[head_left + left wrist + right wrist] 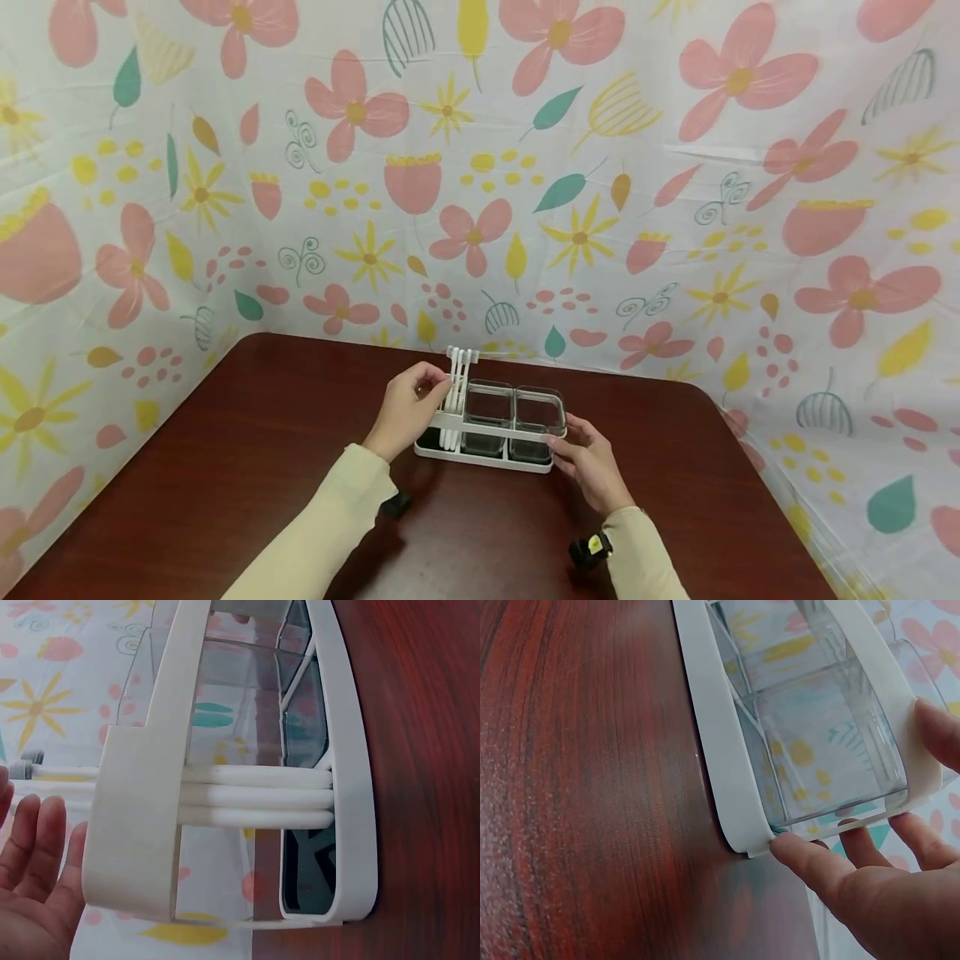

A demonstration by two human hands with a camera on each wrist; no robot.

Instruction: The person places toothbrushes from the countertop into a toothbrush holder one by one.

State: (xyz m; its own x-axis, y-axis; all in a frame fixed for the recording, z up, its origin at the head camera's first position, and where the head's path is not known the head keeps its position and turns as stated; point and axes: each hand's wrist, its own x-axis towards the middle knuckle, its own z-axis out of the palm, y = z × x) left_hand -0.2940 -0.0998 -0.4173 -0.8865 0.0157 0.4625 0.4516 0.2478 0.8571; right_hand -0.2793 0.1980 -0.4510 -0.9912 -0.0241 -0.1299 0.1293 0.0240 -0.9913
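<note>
A white two-tier toothbrush holder (487, 461) stands on the table. White toothbrushes (455, 392) stand upright in its left slot, bristle heads on top; in the left wrist view three handles (255, 797) reach down to the lower tray. My left hand (405, 408) is at the upper handles, thumb and index finger pinching a toothbrush, while the other fingers lie loosely apart. Gripping the holder's right end, my right hand (596, 467) has its thumb (939, 735) on the upper rim and its fingers along the side and lower tray.
Two clear square cups, a left cup (489, 404) and a right cup (540, 411), sit in the holder beside the toothbrushes. The dark red-brown table (247, 433) backs onto a flower-patterned cloth (480, 167). Black wrist cameras (588, 550) sit below the hands.
</note>
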